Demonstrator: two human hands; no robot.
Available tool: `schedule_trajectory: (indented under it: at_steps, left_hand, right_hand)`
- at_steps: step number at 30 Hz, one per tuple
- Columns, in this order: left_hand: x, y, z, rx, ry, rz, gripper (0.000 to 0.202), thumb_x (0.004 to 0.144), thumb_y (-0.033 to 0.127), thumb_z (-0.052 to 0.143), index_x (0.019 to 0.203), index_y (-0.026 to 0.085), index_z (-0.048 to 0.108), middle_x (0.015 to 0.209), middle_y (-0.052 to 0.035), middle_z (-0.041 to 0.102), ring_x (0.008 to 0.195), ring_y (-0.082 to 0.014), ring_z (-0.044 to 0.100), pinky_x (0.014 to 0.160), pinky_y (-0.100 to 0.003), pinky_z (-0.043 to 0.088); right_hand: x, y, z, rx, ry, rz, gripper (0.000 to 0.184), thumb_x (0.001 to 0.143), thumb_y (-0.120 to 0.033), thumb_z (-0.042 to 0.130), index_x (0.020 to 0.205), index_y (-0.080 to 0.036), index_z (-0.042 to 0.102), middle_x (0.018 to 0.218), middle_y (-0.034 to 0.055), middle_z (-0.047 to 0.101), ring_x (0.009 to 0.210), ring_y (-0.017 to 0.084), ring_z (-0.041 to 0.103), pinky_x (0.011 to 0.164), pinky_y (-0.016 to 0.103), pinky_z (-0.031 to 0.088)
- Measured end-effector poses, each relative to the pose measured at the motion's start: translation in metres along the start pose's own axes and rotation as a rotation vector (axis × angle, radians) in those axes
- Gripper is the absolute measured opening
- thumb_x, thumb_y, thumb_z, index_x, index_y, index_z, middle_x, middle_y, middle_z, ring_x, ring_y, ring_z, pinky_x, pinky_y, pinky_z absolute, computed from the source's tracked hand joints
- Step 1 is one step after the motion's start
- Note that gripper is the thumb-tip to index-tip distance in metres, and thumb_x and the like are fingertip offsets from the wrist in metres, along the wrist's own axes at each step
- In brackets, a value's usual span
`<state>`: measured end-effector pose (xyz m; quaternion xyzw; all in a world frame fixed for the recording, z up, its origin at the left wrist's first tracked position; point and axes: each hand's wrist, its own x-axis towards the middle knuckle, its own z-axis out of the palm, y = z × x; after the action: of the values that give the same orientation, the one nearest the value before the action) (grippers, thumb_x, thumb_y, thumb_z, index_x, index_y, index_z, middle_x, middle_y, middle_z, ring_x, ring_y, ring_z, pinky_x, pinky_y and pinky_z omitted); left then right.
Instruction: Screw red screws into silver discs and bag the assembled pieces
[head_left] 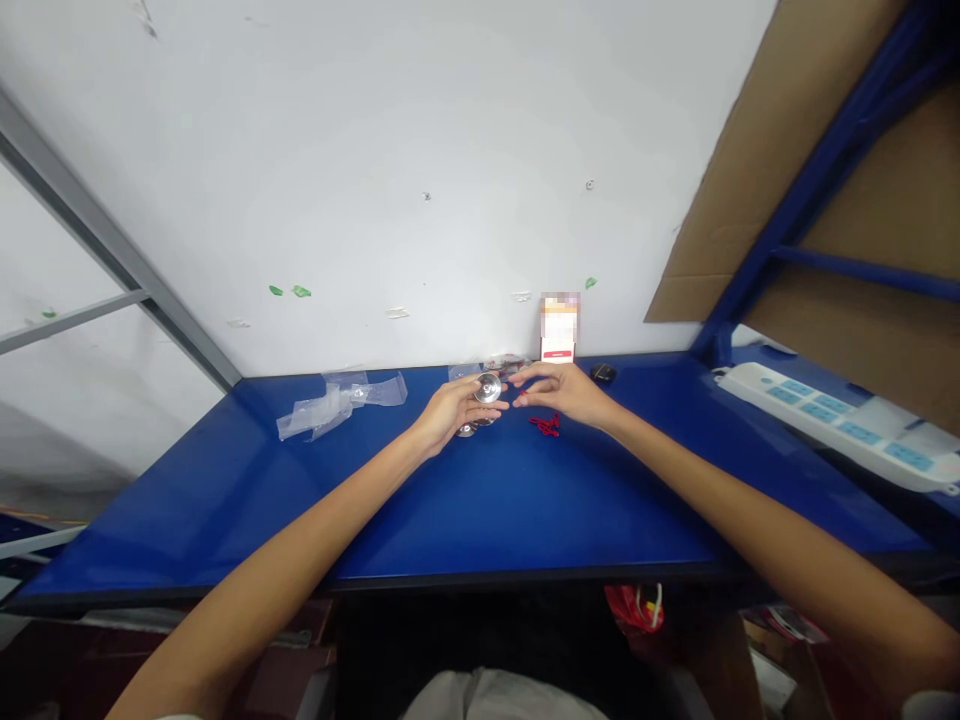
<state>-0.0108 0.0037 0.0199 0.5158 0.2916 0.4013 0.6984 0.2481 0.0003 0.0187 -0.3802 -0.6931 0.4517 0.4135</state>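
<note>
- Nearest the camera, grey cloth [495,697] that I am wearing sits below the edge of the blue bench [525,520].
- Left: crumpled clear plastic [337,402] on the bench, well apart from my hands; a small part rolling that way could hide beneath it.
- Middle: my left hand [444,412], fingers pinching a shiny silver disc [488,387] above the bench; its smooth rim could slip if my grip loosens.
- Just below, more silver discs [466,430], partly hidden; a dropped disc could scratch them.
- Next, my right hand [570,392], fingers curved towards the disc; I cannot tell whether they pinch anything.
- Beneath it, loose red pieces [547,425]; a low wrist could scatter them.
- Behind, a lit phone [558,340] stands against the white wall [487,150]; a knock could topple it.
</note>
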Motion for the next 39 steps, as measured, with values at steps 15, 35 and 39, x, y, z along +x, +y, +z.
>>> schedule_trajectory:
  at_steps: [15, 35, 39]
  left_hand:
    - [0.003, -0.005, -0.004, 0.025, 0.014, -0.011, 0.039, 0.107, 0.029, 0.057, 0.138, 0.009, 0.069, 0.129, -0.0221, 0.077, 0.106, -0.0294, 0.081, 0.096, -0.04, 0.065]
    - [-0.006, -0.004, 0.014, 0.048, -0.011, 0.029, 0.042, 0.106, 0.031, 0.058, 0.139, 0.008, 0.069, 0.117, -0.0201, 0.08, 0.111, -0.0324, 0.079, 0.103, -0.046, 0.062]
    - [-0.007, -0.005, 0.016, 0.075, 0.012, 0.028, 0.042, 0.106, 0.033, 0.058, 0.138, 0.007, 0.07, 0.119, -0.0203, 0.079, 0.11, -0.0316, 0.08, 0.102, -0.045, 0.062]
  right_hand:
    - [-0.001, 0.004, 0.005, -0.118, -0.003, -0.076, 0.028, 0.086, -0.039, 0.085, 0.11, -0.024, 0.085, 0.102, 0.0069, 0.085, 0.099, 0.027, 0.083, 0.103, 0.051, 0.065]
    - [-0.01, -0.011, 0.024, -0.413, 0.139, -0.261, 0.014, 0.094, -0.037, 0.08, 0.1, -0.027, 0.087, 0.093, 0.0028, 0.086, 0.078, 0.025, 0.083, 0.076, 0.036, 0.068]
    - [-0.009, -0.002, 0.026, -0.343, 0.156, -0.198, 0.016, 0.093, -0.038, 0.082, 0.099, -0.024, 0.086, 0.085, 0.003, 0.084, 0.071, 0.023, 0.081, 0.068, 0.033, 0.066]
